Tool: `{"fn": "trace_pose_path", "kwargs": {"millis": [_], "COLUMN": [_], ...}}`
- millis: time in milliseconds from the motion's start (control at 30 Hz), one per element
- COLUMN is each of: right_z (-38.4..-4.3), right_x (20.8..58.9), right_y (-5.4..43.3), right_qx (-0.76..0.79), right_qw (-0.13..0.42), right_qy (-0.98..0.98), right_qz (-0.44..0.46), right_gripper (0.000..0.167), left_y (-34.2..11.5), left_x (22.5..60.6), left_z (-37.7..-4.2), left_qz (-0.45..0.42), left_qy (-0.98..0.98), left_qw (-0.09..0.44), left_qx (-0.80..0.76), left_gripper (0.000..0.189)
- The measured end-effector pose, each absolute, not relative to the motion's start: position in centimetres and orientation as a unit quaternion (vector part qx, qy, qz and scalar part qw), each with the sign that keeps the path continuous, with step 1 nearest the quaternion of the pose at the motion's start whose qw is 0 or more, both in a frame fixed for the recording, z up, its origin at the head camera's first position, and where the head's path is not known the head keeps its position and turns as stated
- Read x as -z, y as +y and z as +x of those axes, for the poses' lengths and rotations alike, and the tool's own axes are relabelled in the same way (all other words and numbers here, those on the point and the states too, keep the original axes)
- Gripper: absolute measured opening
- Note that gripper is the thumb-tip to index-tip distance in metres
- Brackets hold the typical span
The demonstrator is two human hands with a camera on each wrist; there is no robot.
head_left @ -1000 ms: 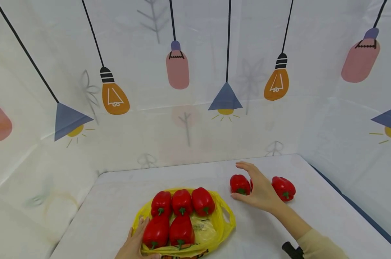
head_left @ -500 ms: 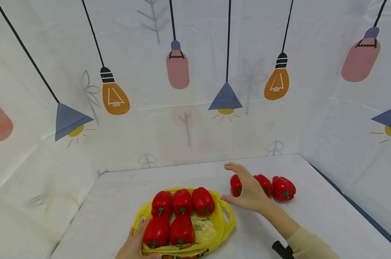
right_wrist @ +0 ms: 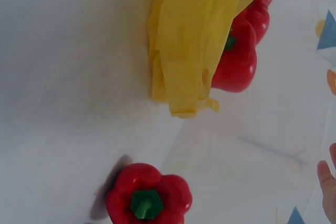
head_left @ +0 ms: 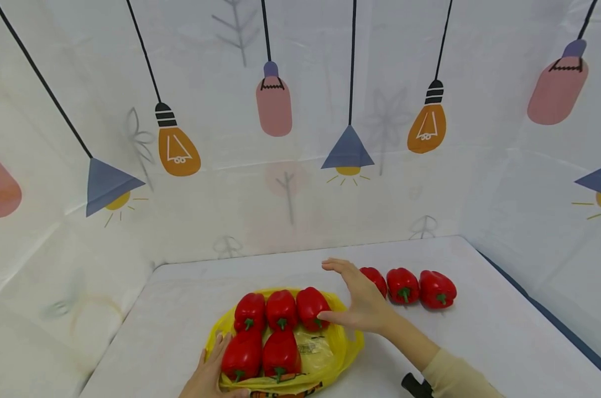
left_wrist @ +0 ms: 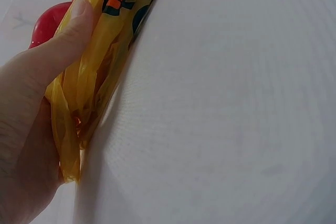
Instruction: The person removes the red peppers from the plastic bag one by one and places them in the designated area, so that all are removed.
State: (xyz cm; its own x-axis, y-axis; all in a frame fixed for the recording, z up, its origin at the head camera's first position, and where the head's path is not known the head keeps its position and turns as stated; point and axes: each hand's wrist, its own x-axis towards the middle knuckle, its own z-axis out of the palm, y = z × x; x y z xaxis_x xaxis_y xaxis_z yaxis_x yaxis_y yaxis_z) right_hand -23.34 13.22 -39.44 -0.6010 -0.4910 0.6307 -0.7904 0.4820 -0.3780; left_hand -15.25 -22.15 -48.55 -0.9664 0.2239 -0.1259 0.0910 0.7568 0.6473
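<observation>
In the head view, a yellow plastic bag lies spread under several red bell peppers. My left hand rests against its left front side, fingers spread along the edge. Up close in the left wrist view, the thumb lies straight along the bag's printed plastic. My right hand hangs at the bag's right side with fingers and thumb wide apart and nothing between them. Its thumb overlaps the back right pepper in this view. Only fingertips of this hand show in the right wrist view.
Three more bell peppers stand in a row at the back right: one partly behind my right hand, a middle pepper and an outer pepper. The white table meets a cloth wall printed with lamps.
My right hand has moved left, from in front of the loose peppers to the bag's right side, staying empty. The left hand, bag and peppers have stayed in place.
</observation>
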Motion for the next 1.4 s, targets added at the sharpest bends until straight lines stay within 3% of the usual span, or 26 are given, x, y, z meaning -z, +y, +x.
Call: {"fn": "trace_pose_path", "kwargs": {"millis": [500, 1133, 1400], "right_z": [-22.1, -21.5, -20.9], "right_x": [40.0, 40.9, 41.2], "right_y": [10.0, 7.0, 5.9], "right_qx": [-0.333, -0.335, -0.338], "right_qw": [0.196, 0.184, 0.142], "right_qy": [-0.834, -0.821, -0.838], "right_qz": [0.393, 0.424, 0.403], "right_gripper": [0.084, 0.079, 0.079], "left_y": [-22.1, -21.4, -21.3], "left_x": [48.2, 48.2, 48.1], "left_z": [-14.9, -14.6, -14.5], "left_qz": [0.06, 0.061, 0.041], "left_qy": [0.94, 0.943, 0.946], "left_qw": [0.111, 0.086, 0.091], "left_qx": [-0.318, -0.316, -0.309], "left_gripper": [0.112, 0.113, 0.117]}}
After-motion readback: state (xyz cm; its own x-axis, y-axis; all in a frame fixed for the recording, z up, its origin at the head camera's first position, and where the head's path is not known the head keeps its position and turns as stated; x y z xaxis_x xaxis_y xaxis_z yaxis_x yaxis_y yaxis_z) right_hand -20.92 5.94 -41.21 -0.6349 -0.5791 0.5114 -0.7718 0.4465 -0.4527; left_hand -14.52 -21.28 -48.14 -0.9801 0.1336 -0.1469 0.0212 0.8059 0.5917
